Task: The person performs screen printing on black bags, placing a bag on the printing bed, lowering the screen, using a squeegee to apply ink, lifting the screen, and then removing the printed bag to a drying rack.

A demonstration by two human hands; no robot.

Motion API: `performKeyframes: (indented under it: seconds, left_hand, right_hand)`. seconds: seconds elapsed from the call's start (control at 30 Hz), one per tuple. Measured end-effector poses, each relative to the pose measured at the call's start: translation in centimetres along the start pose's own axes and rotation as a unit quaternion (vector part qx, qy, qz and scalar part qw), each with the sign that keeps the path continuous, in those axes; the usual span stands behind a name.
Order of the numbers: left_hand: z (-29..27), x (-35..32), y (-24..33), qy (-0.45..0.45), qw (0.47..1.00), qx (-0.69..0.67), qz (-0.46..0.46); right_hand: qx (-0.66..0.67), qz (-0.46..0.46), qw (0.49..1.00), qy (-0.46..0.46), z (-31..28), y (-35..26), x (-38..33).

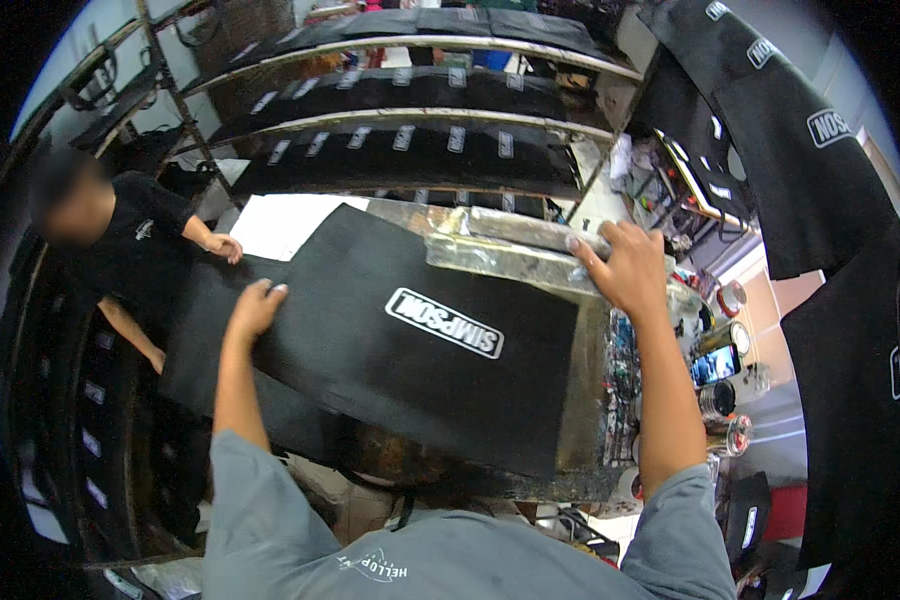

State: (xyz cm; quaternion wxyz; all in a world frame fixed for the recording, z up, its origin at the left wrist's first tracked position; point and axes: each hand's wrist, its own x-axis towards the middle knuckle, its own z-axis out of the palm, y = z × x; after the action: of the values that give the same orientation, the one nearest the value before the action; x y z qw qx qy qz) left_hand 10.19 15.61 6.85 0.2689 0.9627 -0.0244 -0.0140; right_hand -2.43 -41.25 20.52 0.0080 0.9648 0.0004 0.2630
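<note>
A black sheet [370, 270] with a white printed label lies across the worktable [582, 400] in front of me. My left hand [256, 310] is at its left side, fingers and thumb closed on the sheet's edge. At the far right of the sheet, my right hand [630, 268] grips the end of a worn, paint-stained frame [510, 264], thumb along its top. The frame seems tilted up on its long side, over the sheet's far edge. Beneath the left side another black sheet [205, 330] shows partly.
A co-worker [120, 240] in black stands at the left, one hand [225, 247] near the table. Racks [410, 115] of printed black sheets fill the back. Jars and cans [730, 335] and a lit phone [716, 365] sit at the right. Printed sheets [800, 170] hang there.
</note>
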Motion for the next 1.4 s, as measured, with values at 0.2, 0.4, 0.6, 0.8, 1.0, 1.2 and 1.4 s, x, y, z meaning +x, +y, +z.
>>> performKeyframes:
  seconds: [0.2, 0.4, 0.6, 0.8, 1.0, 1.2, 1.4]
  left_hand:
    - [-9.1, 3.4, -7.3, 0.302, 0.849, 0.420, -0.106]
    - [9.0, -12.5, 8.4, 0.164, 0.938, -0.141, 0.270]
    - [25.7, -31.7, 11.7, -0.275, 0.906, -0.245, 0.206]
    - [19.9, -21.1, 7.0, 0.097, 0.970, -0.194, 0.111]
    - [19.2, -14.0, -0.8, 0.073, 0.960, 0.249, -0.104]
    - [22.0, -14.3, -3.7, 0.033, 0.967, 0.239, -0.083]
    - [17.2, -12.7, -6.2, 0.102, 0.989, 0.094, -0.044]
  right_hand:
    - [0.028, -0.004, 1.000, 0.003, 0.0, -0.9, -0.7]
    - [0.010, 0.002, 1.000, 0.000, 0.2, -0.7, -1.0]
    - [0.017, 0.020, 0.999, -0.039, 0.3, -1.0, -0.1]
    - [-0.008, 0.008, 0.998, -0.055, 0.7, 0.3, 0.2]
    - [0.026, -0.024, 0.999, 0.014, 1.0, 0.7, 1.0]
    - [0.039, 0.001, 0.999, 0.000, 1.0, 0.3, 0.9]
    - [0.034, 0.016, 0.999, -0.012, 0.5, 0.1, 0.5]
